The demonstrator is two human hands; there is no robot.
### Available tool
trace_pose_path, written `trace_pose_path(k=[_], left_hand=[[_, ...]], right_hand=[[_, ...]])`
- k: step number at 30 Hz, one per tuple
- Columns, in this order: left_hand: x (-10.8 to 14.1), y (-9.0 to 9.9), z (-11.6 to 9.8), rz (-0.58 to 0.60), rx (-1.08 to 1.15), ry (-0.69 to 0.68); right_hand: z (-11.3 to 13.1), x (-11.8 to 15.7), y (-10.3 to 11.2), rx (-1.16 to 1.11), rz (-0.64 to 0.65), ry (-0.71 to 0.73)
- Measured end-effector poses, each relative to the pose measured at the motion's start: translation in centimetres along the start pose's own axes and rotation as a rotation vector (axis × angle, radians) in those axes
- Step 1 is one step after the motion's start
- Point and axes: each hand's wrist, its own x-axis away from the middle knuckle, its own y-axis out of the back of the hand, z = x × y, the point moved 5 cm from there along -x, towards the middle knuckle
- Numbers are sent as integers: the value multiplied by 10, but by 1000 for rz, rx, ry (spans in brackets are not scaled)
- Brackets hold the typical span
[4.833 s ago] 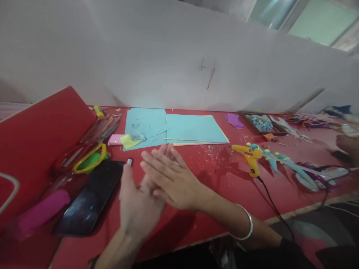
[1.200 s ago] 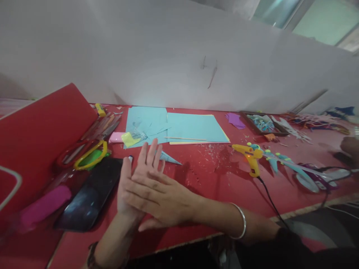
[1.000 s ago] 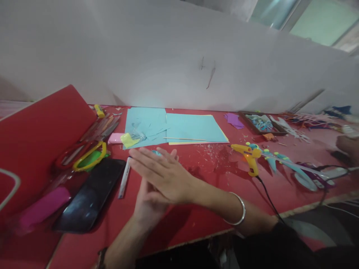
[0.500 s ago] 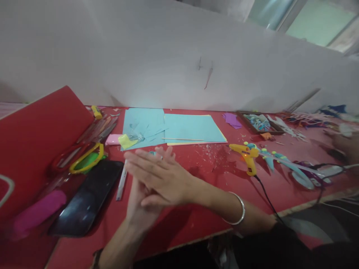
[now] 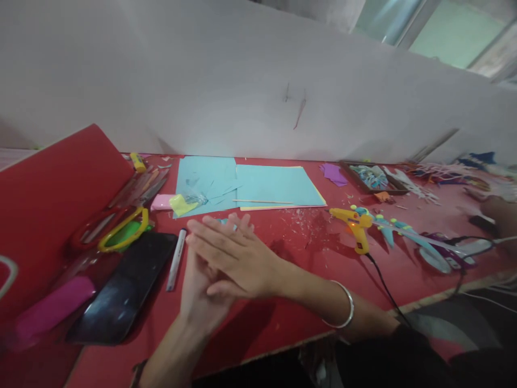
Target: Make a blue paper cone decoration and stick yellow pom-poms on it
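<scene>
My right hand (image 5: 238,258) lies flat across my left hand (image 5: 202,296), palm against palm, above the red table (image 5: 294,302). The fingers of both hands are stretched out. Whatever may be between the palms is hidden. A small bit of light blue shows behind the fingertips. Just left of my hands lies a white marker (image 5: 176,260), with a black phone (image 5: 125,285) beyond it. Behind the hands are light blue sheets (image 5: 274,183) with a thin stick (image 5: 262,201) on them, and a yellow piece (image 5: 182,205) beside a pink one (image 5: 162,202).
A yellow glue gun (image 5: 357,226) with a black cord stands to the right, near light blue pieces. Behind it is a tray (image 5: 398,189) of scraps. Scissors with yellow handles (image 5: 121,231) lie left. Another person's hand (image 5: 498,213) is at the far right.
My right hand has shifted slightly right over the left palm, and more of the marker's upper end shows. The other person's hand at the far right has moved a little.
</scene>
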Motion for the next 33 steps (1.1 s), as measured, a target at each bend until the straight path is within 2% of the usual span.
trace_pose_path(k=[3, 7, 12, 14, 17, 20, 25, 28, 33], left_hand=[[3, 8, -3, -89, 281, 106], [3, 23, -16, -120, 480, 76], [3, 23, -15, -19, 624, 67], [3, 20, -15, 15, 678, 36], [4, 20, -15, 13, 722, 36], [3, 25, -16, -37, 692, 67], [3, 47, -27, -244, 562, -16], [5, 55, -35, -307, 458, -76], [6, 58, -39, -405, 427, -85]], right_hand=[[-7, 3, 0, -22, -20, -44], [0, 12, -4, -50, -92, -31], [5, 18, 0, -80, -344, 2], [5, 18, 1, -131, -381, 23], [1, 15, -2, -249, -319, 17], [-10, 13, -5, -402, -267, -60], [-42, 24, -20, -541, -260, -278], [-61, 33, -38, -537, -237, -459], [-74, 36, -73, -420, 38, -622]])
